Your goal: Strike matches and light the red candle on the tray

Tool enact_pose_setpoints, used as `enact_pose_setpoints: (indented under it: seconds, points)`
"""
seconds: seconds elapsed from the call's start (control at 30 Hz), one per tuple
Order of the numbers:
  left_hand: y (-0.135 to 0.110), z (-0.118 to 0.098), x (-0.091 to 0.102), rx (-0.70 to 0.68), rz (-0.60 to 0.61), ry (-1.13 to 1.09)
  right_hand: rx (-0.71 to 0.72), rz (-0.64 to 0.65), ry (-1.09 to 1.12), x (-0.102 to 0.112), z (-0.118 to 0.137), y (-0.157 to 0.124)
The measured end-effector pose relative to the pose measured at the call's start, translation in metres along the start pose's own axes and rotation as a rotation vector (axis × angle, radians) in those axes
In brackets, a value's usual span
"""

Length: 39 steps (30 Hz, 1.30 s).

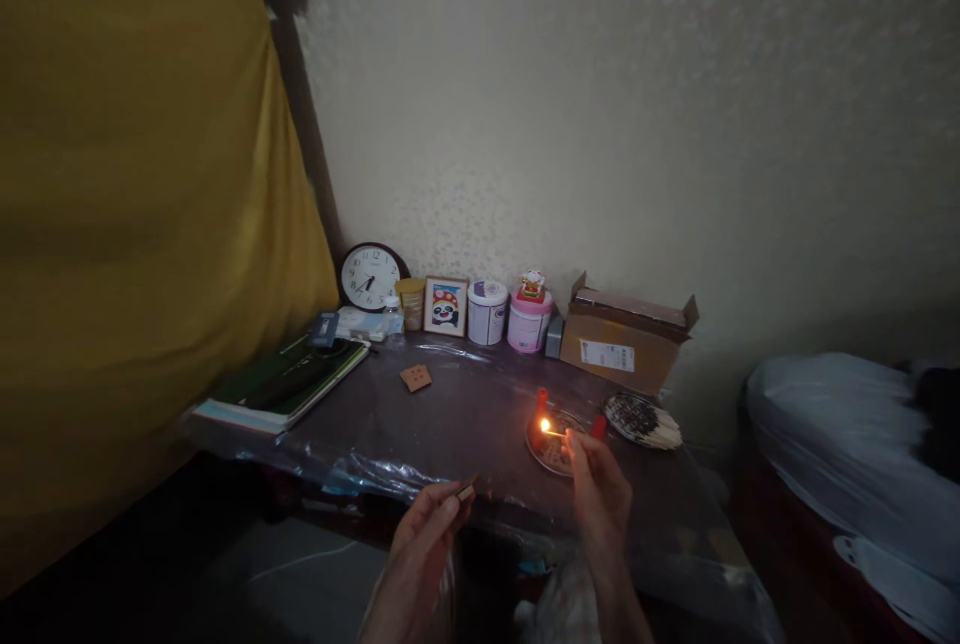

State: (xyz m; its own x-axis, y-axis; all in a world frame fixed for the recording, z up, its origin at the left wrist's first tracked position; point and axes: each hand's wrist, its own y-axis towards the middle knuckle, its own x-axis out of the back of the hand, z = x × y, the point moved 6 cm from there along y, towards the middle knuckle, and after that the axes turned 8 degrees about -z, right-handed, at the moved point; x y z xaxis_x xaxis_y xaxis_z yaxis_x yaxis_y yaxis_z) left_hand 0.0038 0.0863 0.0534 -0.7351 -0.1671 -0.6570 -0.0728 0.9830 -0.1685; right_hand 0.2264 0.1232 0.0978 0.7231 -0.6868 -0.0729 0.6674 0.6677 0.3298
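Note:
My right hand (602, 489) pinches a burning match (555, 434), whose bright flame points left. Below and behind it lies a round plate (550, 467), with an upright red candle (541, 398) by the flame. I cannot tell whether flame and candle touch. Another red object (598, 427) shows just beyond my fingertips. Closed around a small, thin matchbox (466, 493) is my left hand (426, 532), near the table's front edge. To the right of the plate, a dish (609, 417) carries dark-tipped sticks that look like matches, their pale ends toward the right.
Small brown squares (415, 378) lie mid-table (480, 414), which has a clear plastic cover. Along the wall stand a clock (370, 277), a framed panda picture (445, 307), two tins (487, 312) and a cardboard box (626, 339). Books (289, 384) lie left, beside a yellow curtain (150, 204).

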Motion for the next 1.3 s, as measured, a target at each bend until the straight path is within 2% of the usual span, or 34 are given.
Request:
enact_pose_setpoints:
  seconds: [0.1,0.37,0.53,0.77,0.93,1.3]
  points:
    - [0.001,0.0,0.002,-0.005,-0.021,0.0,-0.051,-0.011,0.035,0.001,0.002,0.003]
    - [0.0,0.0,0.005,0.005,-0.059,0.01,-0.081,0.042,0.143,0.002,-0.001,0.008]
    - [0.0,0.0,0.002,0.001,-0.031,0.007,-0.087,0.046,0.195,0.003,0.003,0.013]
    - [0.005,0.005,0.009,0.009,-0.064,0.019,-0.123,0.036,0.228,0.004,0.003,0.023]
    - [0.001,0.003,0.006,0.015,-0.052,0.012,-0.174,0.017,0.263,0.003,0.001,0.033]
    - [-0.001,0.006,0.006,0.059,-0.068,-0.042,-0.098,0.011,0.062,-0.006,0.003,0.049]
